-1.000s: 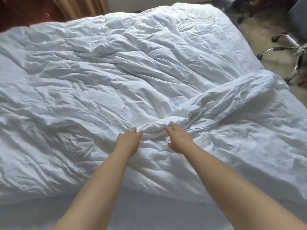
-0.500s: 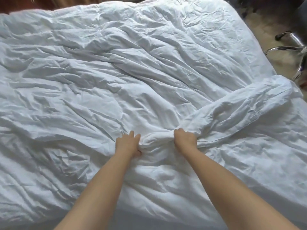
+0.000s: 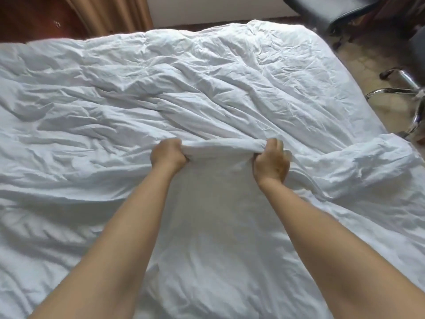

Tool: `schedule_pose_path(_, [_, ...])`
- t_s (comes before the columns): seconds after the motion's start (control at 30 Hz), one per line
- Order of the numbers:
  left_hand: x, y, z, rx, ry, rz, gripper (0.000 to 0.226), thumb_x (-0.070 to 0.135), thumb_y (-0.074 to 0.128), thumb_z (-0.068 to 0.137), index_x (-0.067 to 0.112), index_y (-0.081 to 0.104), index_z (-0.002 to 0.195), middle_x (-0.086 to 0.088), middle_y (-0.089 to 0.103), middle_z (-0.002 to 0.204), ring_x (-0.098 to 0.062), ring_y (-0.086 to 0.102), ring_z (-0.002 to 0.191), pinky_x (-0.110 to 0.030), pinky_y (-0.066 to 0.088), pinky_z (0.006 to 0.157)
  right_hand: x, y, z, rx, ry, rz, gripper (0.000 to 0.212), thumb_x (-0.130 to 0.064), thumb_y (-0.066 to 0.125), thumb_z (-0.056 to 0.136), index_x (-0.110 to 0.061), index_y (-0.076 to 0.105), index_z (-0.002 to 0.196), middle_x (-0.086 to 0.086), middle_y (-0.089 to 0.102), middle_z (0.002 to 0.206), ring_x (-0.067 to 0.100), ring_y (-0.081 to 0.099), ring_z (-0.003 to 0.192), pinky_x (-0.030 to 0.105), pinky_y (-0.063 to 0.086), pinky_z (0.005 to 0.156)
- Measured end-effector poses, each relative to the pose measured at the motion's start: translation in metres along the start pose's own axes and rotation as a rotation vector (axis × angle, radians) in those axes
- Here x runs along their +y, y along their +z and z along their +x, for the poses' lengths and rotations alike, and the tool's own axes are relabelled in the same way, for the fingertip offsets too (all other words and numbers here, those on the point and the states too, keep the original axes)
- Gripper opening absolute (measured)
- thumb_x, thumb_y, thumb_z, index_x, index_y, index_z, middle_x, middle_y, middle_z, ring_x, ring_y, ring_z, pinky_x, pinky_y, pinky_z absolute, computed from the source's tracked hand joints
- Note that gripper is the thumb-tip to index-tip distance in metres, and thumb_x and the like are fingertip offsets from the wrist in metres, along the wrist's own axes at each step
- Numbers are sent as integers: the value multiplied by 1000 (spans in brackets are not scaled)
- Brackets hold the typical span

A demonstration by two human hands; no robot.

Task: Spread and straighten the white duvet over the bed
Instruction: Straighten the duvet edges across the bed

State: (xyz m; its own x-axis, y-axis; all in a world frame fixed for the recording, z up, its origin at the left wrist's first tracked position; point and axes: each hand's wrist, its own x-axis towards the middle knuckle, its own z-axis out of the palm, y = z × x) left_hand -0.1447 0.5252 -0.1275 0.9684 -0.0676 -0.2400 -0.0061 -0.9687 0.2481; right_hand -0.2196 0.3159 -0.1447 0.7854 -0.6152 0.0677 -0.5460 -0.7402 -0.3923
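Forearms reach out over the white duvet (image 3: 207, 93), which lies rumpled across the bed. Left hand (image 3: 167, 155) and right hand (image 3: 271, 163) each clutch one raised fold of it, fingers curled tight. Beyond the duvet's far right corner stands a chair (image 3: 400, 93).

Two bare, sleeveless forearms (image 3: 128, 238), no jewellery.

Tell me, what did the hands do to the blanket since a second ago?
Both hands closed on the fold: left hand and right hand now grip the white duvet, have moved apart and stretch the fold taut between them. The rest stays wrinkled.
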Motion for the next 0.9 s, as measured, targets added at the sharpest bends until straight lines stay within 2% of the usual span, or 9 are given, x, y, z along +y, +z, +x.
schedule_pose_path(0.1, [17, -22, 24, 321, -7, -188, 22, 16, 57, 86, 8, 58, 106, -17, 52, 122, -40, 57, 102, -42, 45, 81, -26, -9, 34, 206, -61, 143, 36, -13, 45, 79, -1, 56, 110, 23, 53, 116, 43, 54, 95, 45, 38, 82])
schedule_pose_path(0.2, [18, 3, 28, 106, 35, -111, 79, 16, 63, 82, 29, 19, 147, -15, 3, 155, -39, 49, 118, -41, 41, 96, -27, -1, 58, -255, -87, 5, 67, -19, 49, 88, -23, 21, 149, 13, 5, 157, 37, 31, 134, 42, 30, 109])
schedule_pose_path(0.27, [14, 28, 20, 91, 84, 51, 93, 16, 55, 84, 38, -8, 150, -15, -19, 156, -38, 28, 136, -47, 28, 110, -10, 14, 50, -406, -95, -123, 84, -16, 49, 90, -36, -6, 151, 5, -26, 156, 35, 1, 145, 43, 11, 118])
schedule_pose_path(0.33, [10, 49, 9, 141, 191, 206, 88, 19, 49, 88, 35, -12, 150, -13, -17, 157, -34, 5, 145, -51, 10, 116, 8, 32, 29, -250, -219, -267, 86, -10, 48, 88, -35, -6, 151, 6, -23, 156, 33, -10, 145, 45, -3, 117])
schedule_pose_path(0.4, [1, 70, -3, -59, 284, 362, 79, 31, 47, 93, 33, -7, 151, -9, -10, 159, -30, 0, 146, -53, 6, 116, 25, 46, 10, -238, -240, -309, 81, -13, 49, 88, -32, 2, 151, 8, -12, 158, 30, -6, 146, 45, -2, 117])
schedule_pose_path(0.5, [-13, 98, -18, -685, 241, 472, 74, 42, 51, 92, 33, 8, 151, -5, 1, 160, -28, 3, 147, -59, 8, 114, 47, 62, -7, -630, -163, -343, 65, -26, 49, 89, -26, 20, 148, 10, 14, 154, 30, 20, 140, 43, 18, 113])
schedule_pose_path(0.53, [-16, 103, -23, -781, 220, 513, 73, 42, 53, 91, 33, 11, 151, -5, 3, 160, -29, 4, 147, -61, 8, 112, 52, 64, -12, -745, -172, -370, 60, -29, 47, 90, -26, 25, 146, 10, 19, 152, 30, 25, 137, 42, 21, 111])
schedule_pose_path(0.63, [-14, 104, -34, -691, 261, 512, 59, 30, 43, 96, 32, 18, 148, -4, 11, 158, -29, 12, 144, -59, 12, 113, 57, 59, -19, -696, -218, -341, 61, -31, 46, 92, -26, 22, 149, 7, 16, 156, 26, 22, 141, 43, 18, 115])
schedule_pose_path(0.9, [18, 55, -77, -489, 330, 465, 61, 31, 40, 99, 28, 11, 152, -6, 12, 159, -28, 13, 145, -54, 15, 115, 51, -9, -36, -593, -211, -273, 59, -36, 41, 98, -26, 18, 151, 7, 13, 159, 22, 10, 147, 42, 8, 118])
